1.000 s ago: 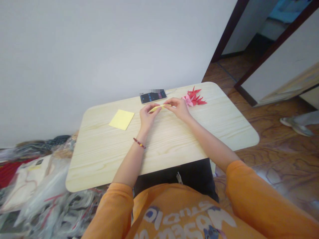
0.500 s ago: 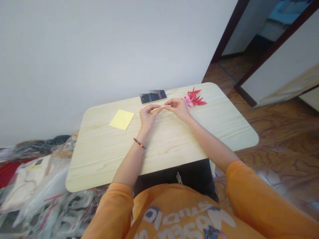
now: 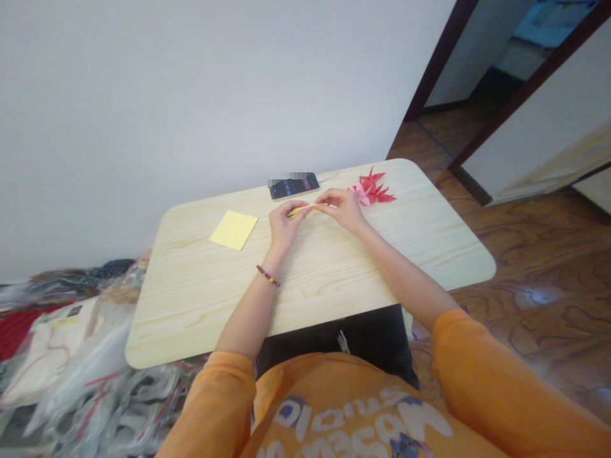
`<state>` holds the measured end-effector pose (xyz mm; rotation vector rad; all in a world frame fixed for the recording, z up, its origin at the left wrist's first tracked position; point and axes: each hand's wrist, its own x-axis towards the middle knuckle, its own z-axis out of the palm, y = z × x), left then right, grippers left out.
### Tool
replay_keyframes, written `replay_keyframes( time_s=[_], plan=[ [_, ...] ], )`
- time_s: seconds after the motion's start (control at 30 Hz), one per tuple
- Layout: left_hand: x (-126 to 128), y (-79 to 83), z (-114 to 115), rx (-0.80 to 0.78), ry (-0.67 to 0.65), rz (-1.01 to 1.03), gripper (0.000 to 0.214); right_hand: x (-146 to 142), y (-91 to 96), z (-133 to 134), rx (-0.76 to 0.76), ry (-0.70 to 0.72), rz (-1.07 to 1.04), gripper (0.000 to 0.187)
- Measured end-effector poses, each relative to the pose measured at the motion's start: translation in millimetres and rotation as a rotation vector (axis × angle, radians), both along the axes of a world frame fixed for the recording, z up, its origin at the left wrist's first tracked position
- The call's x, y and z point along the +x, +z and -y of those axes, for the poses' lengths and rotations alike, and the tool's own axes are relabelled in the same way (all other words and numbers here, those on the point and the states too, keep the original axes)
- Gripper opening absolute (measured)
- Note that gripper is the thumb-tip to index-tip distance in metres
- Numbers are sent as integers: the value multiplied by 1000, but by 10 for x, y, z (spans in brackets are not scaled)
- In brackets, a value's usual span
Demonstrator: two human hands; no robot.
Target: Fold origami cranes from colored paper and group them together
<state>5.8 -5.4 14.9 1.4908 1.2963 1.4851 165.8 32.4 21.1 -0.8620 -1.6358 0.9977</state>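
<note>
Between my two hands is a thin folded piece of yellow paper (image 3: 305,208), seen nearly edge-on above the table. My left hand (image 3: 285,224) pinches its left part between thumb and fingers. The right end is pinched by my right hand (image 3: 344,208), and the fingertips of both hands almost meet. My fingers cover much of the paper, so its exact folded shape cannot be made out. Left of my left hand lies a flat square of yellow paper (image 3: 233,229). Red and pink origami cranes (image 3: 371,188) sit close beside my right hand.
The pale wooden table (image 3: 324,280) has rounded corners and stands against a white wall. A phone (image 3: 294,186) with a lit screen and a white cable lies at its back edge. Plastic-bagged goods (image 3: 86,369) are piled on the left. A doorway (image 3: 477,70) is at the right.
Almost nothing differs. My left hand has shifted very slightly to the right, and both hands still pinch the folded yellow paper.
</note>
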Motion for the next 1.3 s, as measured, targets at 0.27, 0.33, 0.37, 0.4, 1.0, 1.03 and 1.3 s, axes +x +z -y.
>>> replay_keyframes(
  time_s=[0.27, 0.33, 0.37, 0.4, 1.0, 1.03, 1.3],
  plan=[
    [-1, 1, -4, -41, 1, 27, 26, 5, -6, 26, -71, 45, -50, 27],
    [-3, 15, 2, -56, 8, 29, 27, -6, -9, 31, -83, 31, -42, 27],
    [-4, 23, 6, -68, 10, 35, 29, -10, -11, 30, -85, 30, -39, 26],
    [-5, 32, 9, -85, 6, 48, 30, -12, -13, 27, -85, 32, -37, 25],
    [-71, -18, -49, -185, -48, 234, 34, 59, 52, -29, -195, 8, -116, 22],
    [-64, -20, -48, -185, -48, 251, 34, 58, 52, -32, -203, 9, -121, 22],
    [-46, 7, -30, -200, -65, 275, 32, 26, 36, -48, -272, 32, -179, 24]
  ],
)
